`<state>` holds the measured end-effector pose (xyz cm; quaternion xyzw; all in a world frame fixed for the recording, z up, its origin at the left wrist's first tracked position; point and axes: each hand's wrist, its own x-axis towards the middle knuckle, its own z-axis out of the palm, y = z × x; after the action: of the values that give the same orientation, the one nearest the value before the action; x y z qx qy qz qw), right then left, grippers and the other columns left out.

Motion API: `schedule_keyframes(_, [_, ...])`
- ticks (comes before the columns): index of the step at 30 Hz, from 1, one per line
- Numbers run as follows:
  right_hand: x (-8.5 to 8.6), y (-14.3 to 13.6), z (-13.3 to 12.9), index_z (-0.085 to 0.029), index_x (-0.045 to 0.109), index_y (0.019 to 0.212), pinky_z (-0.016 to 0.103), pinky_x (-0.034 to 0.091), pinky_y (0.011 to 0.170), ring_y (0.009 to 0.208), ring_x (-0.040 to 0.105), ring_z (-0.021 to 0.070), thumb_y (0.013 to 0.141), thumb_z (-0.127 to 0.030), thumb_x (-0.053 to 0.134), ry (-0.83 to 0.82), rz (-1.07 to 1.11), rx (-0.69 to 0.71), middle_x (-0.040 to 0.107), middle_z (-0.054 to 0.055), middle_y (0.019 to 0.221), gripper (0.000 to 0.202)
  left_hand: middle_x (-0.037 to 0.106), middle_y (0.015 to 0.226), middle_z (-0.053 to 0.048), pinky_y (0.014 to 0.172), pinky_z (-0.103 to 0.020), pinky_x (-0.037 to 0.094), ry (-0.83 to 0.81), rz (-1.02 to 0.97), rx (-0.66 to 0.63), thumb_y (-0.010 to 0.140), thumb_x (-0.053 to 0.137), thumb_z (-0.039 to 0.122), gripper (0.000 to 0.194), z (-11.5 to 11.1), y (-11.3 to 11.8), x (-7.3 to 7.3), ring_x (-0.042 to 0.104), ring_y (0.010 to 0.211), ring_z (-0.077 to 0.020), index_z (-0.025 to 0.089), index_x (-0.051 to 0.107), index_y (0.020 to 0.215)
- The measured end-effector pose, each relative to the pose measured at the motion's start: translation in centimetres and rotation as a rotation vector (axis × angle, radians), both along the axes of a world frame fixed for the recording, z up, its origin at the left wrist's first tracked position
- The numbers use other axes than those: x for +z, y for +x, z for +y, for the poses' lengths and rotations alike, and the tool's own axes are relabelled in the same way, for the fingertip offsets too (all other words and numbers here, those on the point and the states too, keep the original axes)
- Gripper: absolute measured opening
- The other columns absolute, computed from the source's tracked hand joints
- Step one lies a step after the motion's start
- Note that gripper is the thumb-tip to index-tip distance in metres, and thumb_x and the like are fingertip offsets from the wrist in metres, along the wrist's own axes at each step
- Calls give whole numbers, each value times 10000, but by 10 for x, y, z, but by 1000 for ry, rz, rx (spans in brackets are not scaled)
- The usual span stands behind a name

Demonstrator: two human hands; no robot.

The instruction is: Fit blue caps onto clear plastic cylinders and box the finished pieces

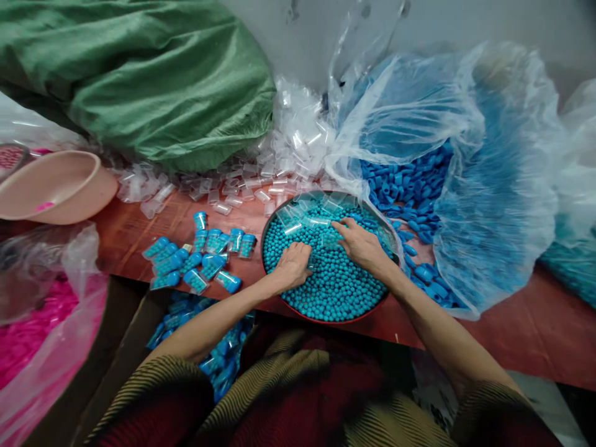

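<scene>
A wide round pan [326, 321] with a red rim is filled with small turquoise beads [335, 292]. Over the beads, on the pan's left side, my left hand [293, 267] is closed on a small clear plastic vial [311, 263], mostly hidden by the fingers. To its right, my right hand [357, 246] has its index finger reaching forward and its fingers around another clear vial [329, 239]. Several empty clear vials [293, 228] lie on the beads at the pan's far side. Left of the pan stand and lie several bead-filled vials with blue caps [213, 266].
Clear vials [279, 180] are heaped behind the pan beside a green cloth sack [186, 93]. Right is a plastic bag [498, 186] with blue caps [405, 180] spilling out. A pale basin [93, 180] and a bag of pink pieces [41, 323] are left. Filled vials [228, 347] lie below the table edge.
</scene>
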<state>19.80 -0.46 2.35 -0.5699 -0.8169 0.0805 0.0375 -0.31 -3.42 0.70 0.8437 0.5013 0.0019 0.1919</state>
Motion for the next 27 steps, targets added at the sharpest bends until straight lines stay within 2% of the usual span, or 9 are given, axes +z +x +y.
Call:
schedule_keyframes(2, [6, -11, 8, -241, 460, 1293, 270, 438, 676, 955, 599, 222, 859, -196, 475, -76, -125, 96, 542, 110, 1222, 437, 530, 1151, -108, 906, -427, 441, -6, 11, -4, 744, 629, 240, 372, 1, 1, 2, 478, 1107, -273, 169, 450, 1062])
schedule_keyframes(5, [4, -21, 18, -222, 491, 1251, 287, 437, 648, 879, 614, 234, 870, -187, 456, -140, -230, 101, 595, 109, 1076, 384, 501, 1233, -131, 949, -431, 425, 13, 3, 10, 744, 625, 230, 393, -2, 0, 2, 454, 1183, -282, 158, 444, 1085])
schedule_keyframes(7, [-2, -21, 17, -201, 473, 1270, 295, 443, 670, 888, 607, 237, 872, -163, 443, -105, -192, 105, 594, 117, 1057, 401, 394, 1373, -181, 1021, -477, 365, 65, -3, -2, 740, 622, 218, 420, -6, -1, 0, 342, 1310, -322, 139, 436, 1108])
schedule_keyframes(10, [-13, -18, 8, -161, 495, 1247, 310, 453, 749, 936, 585, 232, 886, -125, 381, -58, -54, 170, 592, 134, 1059, 380, 188, 1499, -233, 1099, -546, 227, 145, -23, -100, 726, 597, 160, 414, -10, 2, -4, 108, 1415, -362, 112, 437, 1105])
schedule_keyframes(12, [-21, -19, -1, -133, 497, 1240, 327, 457, 806, 982, 570, 230, 878, -99, 350, -48, 83, 221, 595, 146, 1091, 392, 140, 1513, -245, 1115, -550, 190, 163, -53, -159, 716, 567, 119, 434, -10, 6, -6, 55, 1425, -352, 101, 423, 1125])
schedule_keyframes(15, [-34, -25, -10, -120, 509, 1213, 322, 464, 835, 982, 573, 205, 818, -48, 372, -86, 323, 284, 622, 127, 1075, 425, 169, 1501, -264, 1108, -544, 218, 126, -72, -144, 706, 552, 107, 521, -7, 11, -6, 111, 1419, -350, 80, 376, 1195])
schedule_keyframes(19, [-43, -31, -15, -165, 599, 1032, 300, 460, 832, 922, 582, 176, 795, -22, 357, -60, 530, 216, 647, 71, 957, 368, 358, 1413, -233, 1030, -502, 361, 34, -73, -77, 702, 594, 158, 587, -2, 13, -4, 359, 1307, -350, 87, 360, 1235])
schedule_keyframes(22, [-34, -26, -8, -175, 619, 980, 286, 454, 808, 916, 577, 185, 827, -66, 371, -18, 448, 130, 633, 76, 960, 311, 485, 1290, -187, 951, -465, 433, -42, -97, -39, 680, 640, 194, 709, 4, 12, -3, 476, 1182, -325, 111, 309, 1301])
schedule_keyframes(27, [-14, -16, 35, -185, 544, 1208, 311, 423, 838, 1034, 540, 224, 844, -96, 404, 64, 143, 58, 527, 110, 1274, 400, 394, 1354, -206, 1031, -420, 376, -142, -63, -8, 619, 718, 199, 917, 11, 13, 5, 397, 1263, -327, 84, 201, 1367])
